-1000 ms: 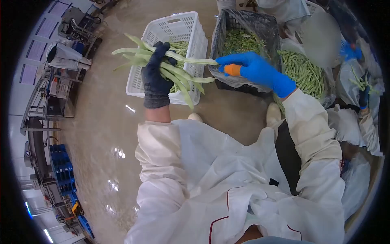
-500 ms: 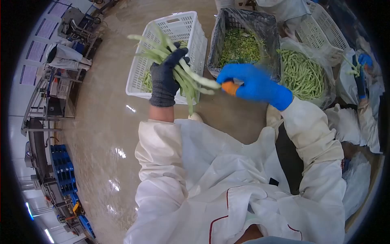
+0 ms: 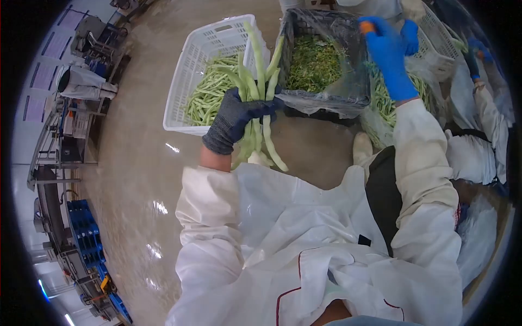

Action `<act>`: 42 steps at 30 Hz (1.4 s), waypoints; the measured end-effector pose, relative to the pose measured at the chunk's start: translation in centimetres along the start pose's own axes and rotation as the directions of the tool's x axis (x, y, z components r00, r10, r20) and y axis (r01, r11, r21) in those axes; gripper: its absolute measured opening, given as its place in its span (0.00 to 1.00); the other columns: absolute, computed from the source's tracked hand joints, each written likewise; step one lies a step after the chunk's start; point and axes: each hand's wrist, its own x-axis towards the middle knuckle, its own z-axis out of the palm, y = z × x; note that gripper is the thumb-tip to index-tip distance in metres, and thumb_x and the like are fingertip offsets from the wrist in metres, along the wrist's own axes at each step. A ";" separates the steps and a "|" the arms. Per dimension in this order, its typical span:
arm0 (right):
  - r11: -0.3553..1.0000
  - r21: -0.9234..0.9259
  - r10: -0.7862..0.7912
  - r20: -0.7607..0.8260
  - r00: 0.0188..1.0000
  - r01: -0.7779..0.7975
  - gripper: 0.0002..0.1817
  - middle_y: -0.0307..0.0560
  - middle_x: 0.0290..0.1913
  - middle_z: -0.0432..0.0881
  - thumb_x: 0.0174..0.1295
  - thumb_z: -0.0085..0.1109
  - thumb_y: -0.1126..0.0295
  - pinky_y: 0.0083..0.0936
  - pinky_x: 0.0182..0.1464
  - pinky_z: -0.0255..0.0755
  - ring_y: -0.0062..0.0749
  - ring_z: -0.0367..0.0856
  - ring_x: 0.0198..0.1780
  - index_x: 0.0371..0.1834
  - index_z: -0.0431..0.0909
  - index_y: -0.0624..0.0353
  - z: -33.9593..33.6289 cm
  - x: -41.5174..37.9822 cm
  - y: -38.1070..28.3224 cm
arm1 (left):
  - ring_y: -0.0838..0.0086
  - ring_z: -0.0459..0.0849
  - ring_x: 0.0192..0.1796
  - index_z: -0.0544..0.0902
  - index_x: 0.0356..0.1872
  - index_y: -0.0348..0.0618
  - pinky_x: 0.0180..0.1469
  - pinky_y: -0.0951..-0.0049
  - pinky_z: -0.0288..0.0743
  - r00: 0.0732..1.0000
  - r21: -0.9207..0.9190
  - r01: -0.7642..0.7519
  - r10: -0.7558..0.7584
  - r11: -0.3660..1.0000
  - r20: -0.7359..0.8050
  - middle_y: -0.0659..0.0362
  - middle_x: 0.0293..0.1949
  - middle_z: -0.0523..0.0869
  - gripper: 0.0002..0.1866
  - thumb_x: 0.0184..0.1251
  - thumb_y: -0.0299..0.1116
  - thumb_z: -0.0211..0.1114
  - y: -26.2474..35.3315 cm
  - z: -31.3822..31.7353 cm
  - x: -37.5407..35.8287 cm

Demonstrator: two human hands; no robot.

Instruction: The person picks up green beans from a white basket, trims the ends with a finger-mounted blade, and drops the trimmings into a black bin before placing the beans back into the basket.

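Observation:
My left hand (image 3: pixel 239 117), in a dark grey and navy glove, is closed round a bunch of long green beans (image 3: pixel 253 89) that stick out above and below the fist. The bunch is in front of a white crate (image 3: pixel 182 76) with more beans (image 3: pixel 212 92) inside. My right hand (image 3: pixel 386 51), in a blue glove, is raised near the right rim of a black lined crate (image 3: pixel 326 99) and closed on a small orange object (image 3: pixel 367 26). That crate contains green scraps (image 3: pixel 315 65).
A clear bag of beans (image 3: pixel 383 111) stands right of the black crate. Another person's blue-gloved hand (image 3: pixel 410 37) is close behind my right hand. More co-workers' sleeves (image 3: pixel 489 117) show at the right. Machines and blue pallets (image 3: pixel 84 231) line the left.
My right hand has moved up and right, away from the beans, with the orange object. My left hand has shifted right and slightly down, and its bunch now points more upright.

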 end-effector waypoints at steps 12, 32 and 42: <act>0.945 -0.327 0.096 0.342 0.935 0.023 0.25 0.61 0.54 0.80 0.58 0.63 0.64 0.40 0.55 0.74 0.54 0.80 0.54 0.60 0.76 0.57 1.7 -2.7 3.3 | 0.67 0.85 0.30 0.78 0.43 0.32 0.33 0.69 0.80 0.354 0.217 -0.212 0.282 0.953 -0.892 0.53 0.31 0.85 0.17 0.56 0.30 0.73 -4.2 -15.6 4.3; 0.903 0.224 -0.074 0.921 0.383 -0.366 0.19 0.44 0.35 0.86 0.62 0.63 0.62 0.24 0.41 0.77 0.22 0.83 0.36 0.53 0.81 0.59 4.6 -8.6 -7.5 | 0.69 0.83 0.31 0.79 0.46 0.40 0.32 0.71 0.80 0.720 -0.412 -0.566 0.185 0.715 -0.668 0.57 0.34 0.83 0.16 0.55 0.21 0.69 0.3 -5.8 4.4; 0.673 0.436 -0.252 0.895 0.369 -0.597 0.14 0.46 0.40 0.86 0.67 0.58 0.68 0.26 0.45 0.76 0.25 0.82 0.39 0.49 0.82 0.66 3.9 -9.4 -8.9 | 0.76 0.83 0.36 0.78 0.56 0.35 0.37 0.76 0.79 0.963 -0.390 -0.252 0.271 0.886 -0.006 0.55 0.47 0.85 0.20 0.63 0.28 0.62 0.4 0.8 2.0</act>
